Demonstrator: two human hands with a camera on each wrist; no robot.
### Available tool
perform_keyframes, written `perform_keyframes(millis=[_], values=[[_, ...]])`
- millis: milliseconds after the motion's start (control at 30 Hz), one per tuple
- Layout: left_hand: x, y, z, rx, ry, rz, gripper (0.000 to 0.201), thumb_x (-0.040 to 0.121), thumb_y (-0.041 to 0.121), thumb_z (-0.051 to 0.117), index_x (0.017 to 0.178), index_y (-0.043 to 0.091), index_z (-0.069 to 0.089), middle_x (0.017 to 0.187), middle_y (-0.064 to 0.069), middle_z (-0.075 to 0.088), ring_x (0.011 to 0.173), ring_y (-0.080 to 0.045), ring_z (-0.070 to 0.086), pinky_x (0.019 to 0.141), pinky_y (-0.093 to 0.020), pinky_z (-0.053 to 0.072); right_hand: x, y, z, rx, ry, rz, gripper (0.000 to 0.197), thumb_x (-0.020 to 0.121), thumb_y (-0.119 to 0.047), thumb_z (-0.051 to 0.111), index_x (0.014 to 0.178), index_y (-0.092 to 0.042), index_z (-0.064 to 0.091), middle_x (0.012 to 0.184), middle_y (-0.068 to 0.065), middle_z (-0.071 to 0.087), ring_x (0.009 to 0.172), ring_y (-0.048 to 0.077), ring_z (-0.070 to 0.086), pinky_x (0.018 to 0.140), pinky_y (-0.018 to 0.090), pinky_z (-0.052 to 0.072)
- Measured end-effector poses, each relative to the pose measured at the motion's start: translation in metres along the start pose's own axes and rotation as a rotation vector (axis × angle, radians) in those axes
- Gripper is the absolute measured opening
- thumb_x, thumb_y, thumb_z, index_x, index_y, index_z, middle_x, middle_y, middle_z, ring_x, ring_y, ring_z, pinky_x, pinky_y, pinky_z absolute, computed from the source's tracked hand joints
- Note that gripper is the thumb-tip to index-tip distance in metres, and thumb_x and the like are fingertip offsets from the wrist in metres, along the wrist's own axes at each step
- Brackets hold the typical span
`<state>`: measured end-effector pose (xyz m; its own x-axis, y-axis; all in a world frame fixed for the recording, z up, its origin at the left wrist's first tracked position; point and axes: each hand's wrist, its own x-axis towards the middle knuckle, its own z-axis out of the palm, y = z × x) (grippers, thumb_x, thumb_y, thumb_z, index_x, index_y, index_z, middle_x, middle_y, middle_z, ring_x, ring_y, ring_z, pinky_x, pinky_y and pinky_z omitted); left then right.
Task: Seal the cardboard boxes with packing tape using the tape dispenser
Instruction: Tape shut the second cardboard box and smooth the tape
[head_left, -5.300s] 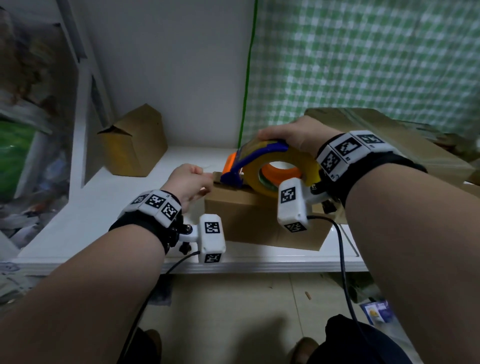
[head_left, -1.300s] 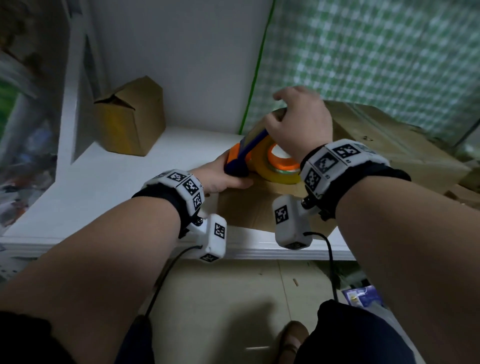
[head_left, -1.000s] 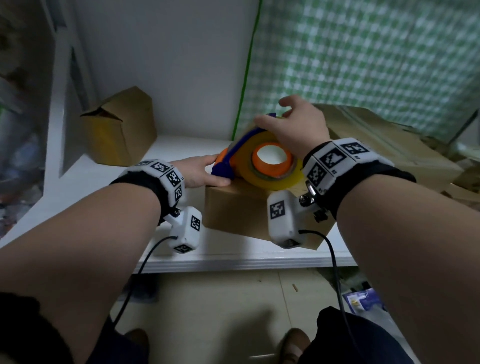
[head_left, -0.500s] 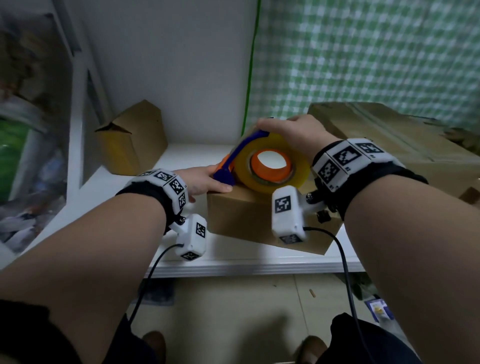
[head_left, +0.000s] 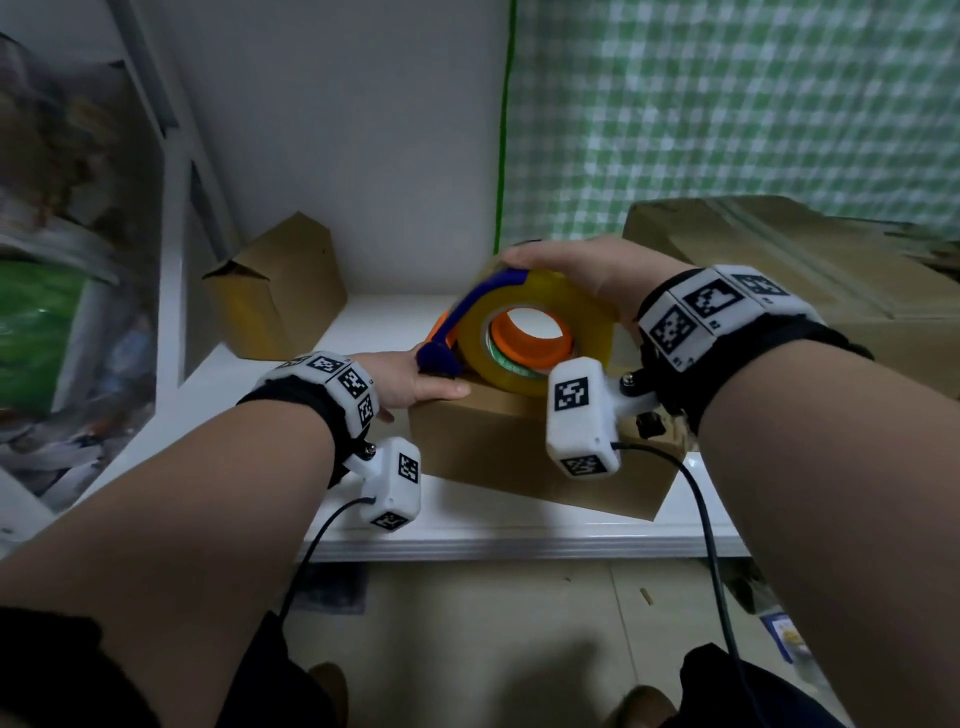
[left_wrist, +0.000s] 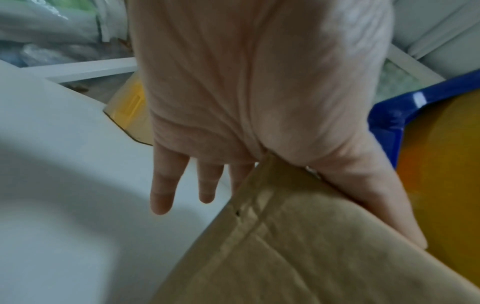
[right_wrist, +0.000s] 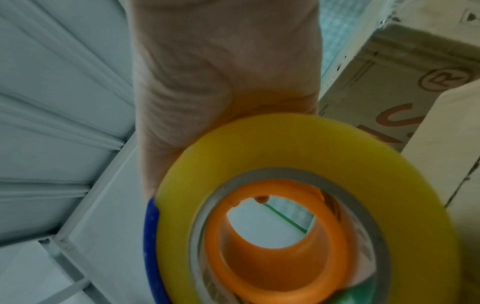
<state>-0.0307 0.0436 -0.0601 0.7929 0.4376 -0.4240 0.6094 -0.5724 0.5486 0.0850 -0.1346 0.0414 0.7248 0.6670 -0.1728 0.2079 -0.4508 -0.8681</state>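
A small brown cardboard box (head_left: 519, 462) lies on the white shelf (head_left: 467, 538). On its top stands the tape dispenser (head_left: 535, 338), with a yellow tape roll, an orange core and a blue frame. My right hand (head_left: 571, 262) grips the dispenser from above, fingers curled over the roll (right_wrist: 298, 156). My left hand (head_left: 415, 382) rests on the box's left top edge beside the blue frame (left_wrist: 389, 115). Its thumb lies along the box top (left_wrist: 298, 246) and its straight fingers (left_wrist: 161, 185) hang down the left side. A tape strip shows along the box seam.
A second small cardboard box (head_left: 275, 291) with a raised flap stands at the back left. A large taped carton (head_left: 805, 270) fills the right side. Behind are a white wall and a green checked curtain (head_left: 727, 104). A white frame (head_left: 171, 208) and clutter lie left.
Over the last second my right hand has tipped the dispenser from lying flatter to standing more upright on the box. My left hand has stayed at the box's left edge.
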Motion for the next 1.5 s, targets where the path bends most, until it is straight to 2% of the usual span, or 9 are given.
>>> perform_keyframes(millis=[200, 367, 567, 700, 867, 1100, 1233, 1333, 1500], values=[[0.005, -0.006, 0.002, 0.033, 0.066, 0.008, 0.088, 0.066, 0.073, 0.061, 0.14, 0.038, 0.028, 0.129, 0.002, 0.049, 0.114, -0.022, 0.049, 0.089, -0.04, 0.05, -0.004, 0.003, -0.006, -0.061, -0.069, -0.025, 0.078, 0.04, -0.066, 0.077, 0.103, -0.021, 0.068, 0.099, 0.007, 0.073, 0.089, 0.029, 0.07, 0.087, 0.046, 0.054], [0.002, -0.002, -0.001, 0.146, 0.09, 0.1, 0.076, 0.083, 0.062, 0.053, 0.145, 0.041, 0.014, 0.14, 0.001, 0.037, 0.117, -0.02, 0.045, 0.089, -0.029, 0.034, -0.019, 0.007, -0.033, -0.261, -0.036, -0.061, 0.036, 0.079, -0.056, 0.059, 0.072, -0.022, 0.069, 0.102, 0.011, 0.07, 0.096, 0.029, 0.065, 0.095, 0.045, 0.05], [-0.004, 0.012, -0.011, 0.334, 0.058, 0.146, 0.092, 0.069, 0.07, 0.052, 0.147, 0.034, 0.02, 0.148, 0.001, 0.025, 0.132, -0.023, 0.036, 0.11, -0.039, 0.03, -0.031, 0.009, -0.048, -0.358, -0.081, -0.046, 0.038, 0.086, -0.052, 0.055, 0.066, -0.023, 0.069, 0.099, 0.01, 0.066, 0.099, 0.028, 0.062, 0.096, 0.044, 0.048], [-0.002, 0.034, -0.018, 0.385, 0.038, 0.236, 0.077, 0.082, 0.046, 0.066, 0.147, 0.025, 0.03, 0.145, 0.003, 0.042, 0.128, -0.015, 0.042, 0.102, -0.023, 0.03, -0.029, 0.007, -0.045, -0.35, -0.053, -0.045, 0.031, 0.083, -0.053, 0.057, 0.077, -0.023, 0.064, 0.1, 0.011, 0.067, 0.096, 0.026, 0.063, 0.094, 0.043, 0.049], [0.011, 0.052, -0.001, 0.385, -0.065, 0.311, 0.094, 0.043, 0.07, 0.08, 0.124, 0.029, 0.052, 0.119, 0.009, 0.06, 0.11, -0.013, 0.057, 0.102, -0.037, 0.044, -0.027, 0.008, -0.045, -0.351, -0.031, -0.033, 0.034, 0.081, -0.053, 0.059, 0.078, -0.02, 0.066, 0.1, 0.012, 0.069, 0.09, 0.026, 0.065, 0.09, 0.041, 0.052], [0.008, 0.048, -0.014, 0.535, -0.037, 0.31, 0.088, 0.039, 0.056, 0.087, 0.115, 0.023, 0.055, 0.106, 0.007, 0.063, 0.1, -0.015, 0.059, 0.095, -0.036, 0.047, -0.03, -0.001, -0.031, -0.342, -0.031, -0.054, 0.034, 0.085, -0.051, 0.055, 0.071, -0.023, 0.066, 0.101, 0.011, 0.069, 0.088, 0.026, 0.064, 0.091, 0.04, 0.051], [0.003, 0.026, -0.036, 0.615, -0.031, 0.223, 0.08, 0.044, 0.047, 0.09, 0.113, 0.024, 0.058, 0.103, 0.009, 0.064, 0.099, -0.016, 0.059, 0.092, -0.03, 0.045, -0.026, -0.011, -0.002, -0.294, -0.066, -0.095, 0.025, 0.09, -0.047, 0.052, 0.077, -0.026, 0.059, 0.105, -0.001, 0.058, 0.075, 0.009, 0.055, 0.073, 0.02, 0.046], [-0.002, 0.018, -0.042, 0.626, -0.031, 0.163, 0.072, 0.047, 0.041, 0.091, 0.11, 0.024, 0.061, 0.1, 0.007, 0.066, 0.099, -0.018, 0.06, 0.091, -0.03, 0.046, -0.028, -0.018, 0.008, -0.348, -0.098, -0.098, 0.035, 0.083, -0.061, 0.056, 0.083, -0.027, 0.064, 0.115, 0.003, 0.064, 0.1, 0.019, 0.062, 0.094, 0.033, 0.048], [-0.002, 0.024, -0.043, 0.67, -0.027, 0.176, 0.085, 0.047, 0.038, 0.092, 0.121, 0.031, 0.052, 0.106, 0.008, 0.061, 0.102, -0.017, 0.057, 0.092, -0.031, 0.046, -0.043, -0.02, -0.011, -0.428, -0.172, -0.093, 0.044, 0.093, -0.049, 0.049, 0.059, -0.029, 0.069, 0.106, 0.007, 0.065, 0.103, 0.025, 0.058, 0.096, 0.036, 0.044]])
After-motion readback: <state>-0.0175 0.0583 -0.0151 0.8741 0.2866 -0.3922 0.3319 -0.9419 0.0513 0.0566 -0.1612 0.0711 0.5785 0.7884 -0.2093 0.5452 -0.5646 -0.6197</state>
